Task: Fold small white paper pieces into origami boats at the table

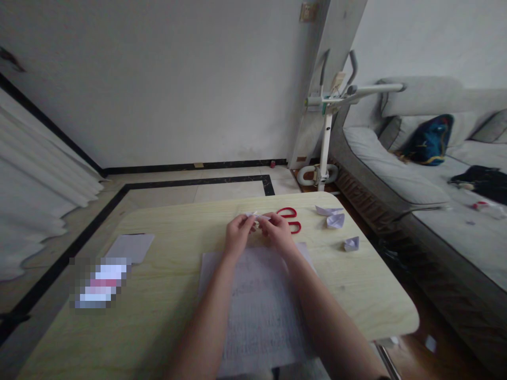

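Where the head view looks down, the left hand (238, 232) and right hand (278, 230) pinch one small folded paper (259, 217) between their fingertips, near the twelve o'clock edge of the table (166, 279). From it, red-handled scissors (300, 227) and folded pieces (335, 221) lie toward three o'clock, a large sheet (261, 306) at six, a smaller sheet (132, 248) at nine.

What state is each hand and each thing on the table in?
Left hand: pinching the small paper.
Right hand: pinching it too.
Small paper: folded.
Scissors: lying down, blades hidden.
Three paper pieces: folded.
Large sheet: flat, partly covered.
Pale paper: lying flat.
Pixelated item: cannot tell.
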`<action>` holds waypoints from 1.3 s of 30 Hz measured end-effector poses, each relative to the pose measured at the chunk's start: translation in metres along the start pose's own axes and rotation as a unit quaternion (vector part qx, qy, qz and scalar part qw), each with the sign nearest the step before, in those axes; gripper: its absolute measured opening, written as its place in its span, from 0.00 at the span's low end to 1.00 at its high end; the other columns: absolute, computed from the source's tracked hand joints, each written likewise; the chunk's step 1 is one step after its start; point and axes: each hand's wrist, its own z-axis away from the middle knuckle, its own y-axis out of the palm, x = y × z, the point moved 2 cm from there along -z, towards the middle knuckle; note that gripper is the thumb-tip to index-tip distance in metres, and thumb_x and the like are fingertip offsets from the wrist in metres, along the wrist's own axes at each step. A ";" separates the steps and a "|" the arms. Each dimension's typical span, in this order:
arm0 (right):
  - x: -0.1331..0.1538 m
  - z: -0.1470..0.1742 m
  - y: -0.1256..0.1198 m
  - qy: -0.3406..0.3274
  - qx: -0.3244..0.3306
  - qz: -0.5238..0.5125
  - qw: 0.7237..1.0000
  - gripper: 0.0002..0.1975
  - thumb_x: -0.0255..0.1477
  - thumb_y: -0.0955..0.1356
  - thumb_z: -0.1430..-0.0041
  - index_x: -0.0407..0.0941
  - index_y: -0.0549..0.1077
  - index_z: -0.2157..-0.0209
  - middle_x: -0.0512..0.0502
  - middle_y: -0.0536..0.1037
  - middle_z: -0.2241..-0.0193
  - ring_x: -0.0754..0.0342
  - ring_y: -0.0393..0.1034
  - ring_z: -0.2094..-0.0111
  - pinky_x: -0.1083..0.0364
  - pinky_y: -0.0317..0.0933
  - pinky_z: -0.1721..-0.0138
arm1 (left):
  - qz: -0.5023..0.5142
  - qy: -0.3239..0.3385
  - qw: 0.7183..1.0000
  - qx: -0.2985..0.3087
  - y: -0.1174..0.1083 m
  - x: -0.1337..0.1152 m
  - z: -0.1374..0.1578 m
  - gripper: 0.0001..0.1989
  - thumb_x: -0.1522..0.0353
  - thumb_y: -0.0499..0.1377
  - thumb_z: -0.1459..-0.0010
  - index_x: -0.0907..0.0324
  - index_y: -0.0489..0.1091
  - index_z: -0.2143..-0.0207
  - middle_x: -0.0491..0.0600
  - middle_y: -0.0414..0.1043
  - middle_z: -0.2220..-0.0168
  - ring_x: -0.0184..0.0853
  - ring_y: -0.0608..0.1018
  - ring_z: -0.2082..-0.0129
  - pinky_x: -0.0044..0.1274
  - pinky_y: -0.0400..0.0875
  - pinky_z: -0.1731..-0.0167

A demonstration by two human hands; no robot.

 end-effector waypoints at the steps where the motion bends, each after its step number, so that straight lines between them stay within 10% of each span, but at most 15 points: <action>1: -0.001 -0.001 0.000 0.002 0.002 -0.014 1.000 0.14 0.40 0.71 0.51 0.43 0.72 0.74 0.52 0.71 0.81 0.59 0.62 0.80 0.58 0.55 0.77 | 0.004 -0.006 1.000 -0.002 0.000 0.001 0.000 0.14 0.58 0.64 0.51 0.61 0.73 0.76 0.46 0.71 0.79 0.30 0.71 0.78 0.21 0.65 0.75; 13: -0.004 0.002 0.005 0.044 0.016 -0.101 0.994 0.16 0.41 0.71 0.52 0.44 0.66 0.77 0.55 0.64 0.83 0.60 0.57 0.82 0.59 0.51 0.79 | 0.169 -0.070 0.983 0.005 0.010 0.012 0.002 0.16 0.59 0.67 0.55 0.60 0.66 0.80 0.42 0.64 0.80 0.26 0.66 0.80 0.20 0.61 0.77; 23: 0.005 0.003 0.006 0.013 0.031 -0.028 0.999 0.16 0.42 0.70 0.52 0.44 0.67 0.78 0.54 0.67 0.83 0.59 0.58 0.81 0.59 0.54 0.77 | 0.051 -0.017 0.999 -0.010 0.004 0.006 0.002 0.19 0.57 0.65 0.52 0.59 0.65 0.82 0.42 0.63 0.83 0.27 0.65 0.81 0.21 0.60 0.78; 33: -0.003 0.002 0.007 0.036 0.050 -0.081 0.995 0.17 0.44 0.71 0.53 0.45 0.67 0.77 0.53 0.67 0.82 0.59 0.59 0.81 0.58 0.52 0.78 | 0.287 -0.171 0.940 0.074 0.013 0.017 0.002 0.16 0.59 0.68 0.57 0.61 0.68 0.80 0.43 0.64 0.82 0.27 0.68 0.81 0.21 0.64 0.76; 39: -0.006 0.001 0.001 0.036 0.017 -0.092 0.995 0.18 0.42 0.70 0.50 0.45 0.63 0.82 0.55 0.63 0.86 0.60 0.54 0.83 0.59 0.49 0.80 | 0.187 -0.112 0.972 0.084 0.010 0.019 0.001 0.11 0.64 0.65 0.52 0.62 0.70 0.78 0.43 0.65 0.83 0.25 0.66 0.83 0.19 0.57 0.81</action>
